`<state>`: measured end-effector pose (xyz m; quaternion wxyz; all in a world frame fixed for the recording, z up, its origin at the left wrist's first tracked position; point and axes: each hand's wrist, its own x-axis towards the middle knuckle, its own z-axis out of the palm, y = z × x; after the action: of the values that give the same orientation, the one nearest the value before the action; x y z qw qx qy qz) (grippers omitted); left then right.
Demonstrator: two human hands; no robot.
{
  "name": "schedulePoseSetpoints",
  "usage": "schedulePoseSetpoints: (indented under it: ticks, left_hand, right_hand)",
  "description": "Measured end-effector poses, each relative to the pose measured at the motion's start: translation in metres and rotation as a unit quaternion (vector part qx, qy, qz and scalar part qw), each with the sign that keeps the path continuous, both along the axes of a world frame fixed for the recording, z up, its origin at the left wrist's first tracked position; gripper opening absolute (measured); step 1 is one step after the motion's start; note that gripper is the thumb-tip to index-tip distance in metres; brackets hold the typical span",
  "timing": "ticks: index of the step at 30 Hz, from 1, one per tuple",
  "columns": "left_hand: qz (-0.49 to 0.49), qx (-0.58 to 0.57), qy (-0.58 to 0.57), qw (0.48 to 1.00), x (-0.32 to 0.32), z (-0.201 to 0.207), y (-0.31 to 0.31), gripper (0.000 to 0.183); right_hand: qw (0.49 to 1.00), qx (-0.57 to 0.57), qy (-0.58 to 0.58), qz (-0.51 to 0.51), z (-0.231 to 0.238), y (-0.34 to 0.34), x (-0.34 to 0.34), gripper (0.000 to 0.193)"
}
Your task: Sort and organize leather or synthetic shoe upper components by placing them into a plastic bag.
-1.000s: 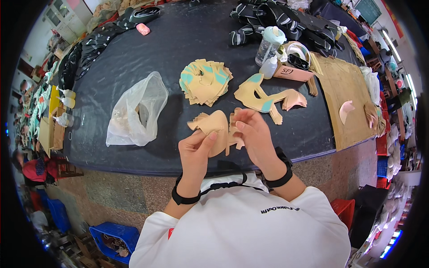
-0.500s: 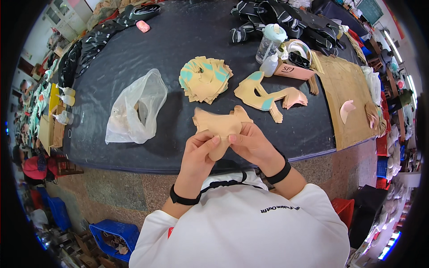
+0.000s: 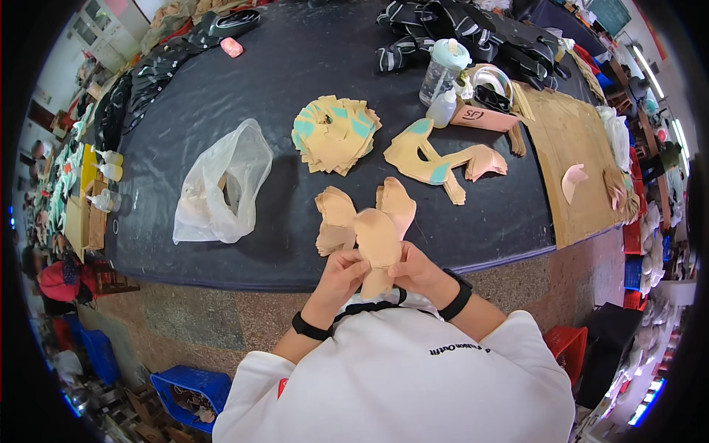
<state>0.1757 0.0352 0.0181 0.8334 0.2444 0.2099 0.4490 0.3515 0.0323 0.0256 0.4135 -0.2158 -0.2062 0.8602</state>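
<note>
I hold the tan piece (image 3: 377,235) upright at the near edge of the table (image 3: 288,221), its lower part pinched between my left hand (image 3: 346,273) and right hand (image 3: 415,269), thumbs on the near face. I can't tell whether I have one layer or several. If several, uneven pressure from my thumbs could slide them out of line. Pulling my hands apart too hard could stretch or crease it where I pinch, and a slack thumb could let it tip away.

Its top overlaps the right stack (image 3: 397,203) in view; whether they touch is unclear. A forward push could catch that stack, while my left knuckles, near the left stack (image 3: 336,220), could knock its loose edges askew.
</note>
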Motion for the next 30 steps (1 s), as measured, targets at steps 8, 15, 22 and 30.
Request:
schedulePoseSetpoints:
  ticks: [8, 15, 22, 30]
  left_hand:
    - [-0.012, 0.153, 0.352, 0.923, 0.012, -0.014, 0.016, 0.018]
    - [0.165, 0.183, 0.653, 0.716, -0.024, -0.032, 0.019, 0.062]
    - [0.104, 0.229, 0.699, 0.670, -0.020, -0.030, 0.010, 0.060]
    - [0.071, 0.258, 0.749, 0.606, -0.024, -0.026, 0.019, 0.055]
  right_hand:
    - [0.961, 0.050, -0.256, -0.097, -0.018, 0.038, 0.030, 0.033]
    - [0.360, 0.411, -0.780, -0.305, -0.032, 0.055, -0.004, 0.035]
    - [0.491, 0.553, -0.653, -0.163, -0.068, 0.056, -0.059, 0.010]
    - [0.788, 0.306, -0.514, -0.145, -0.054, 0.063, -0.046, 0.008]
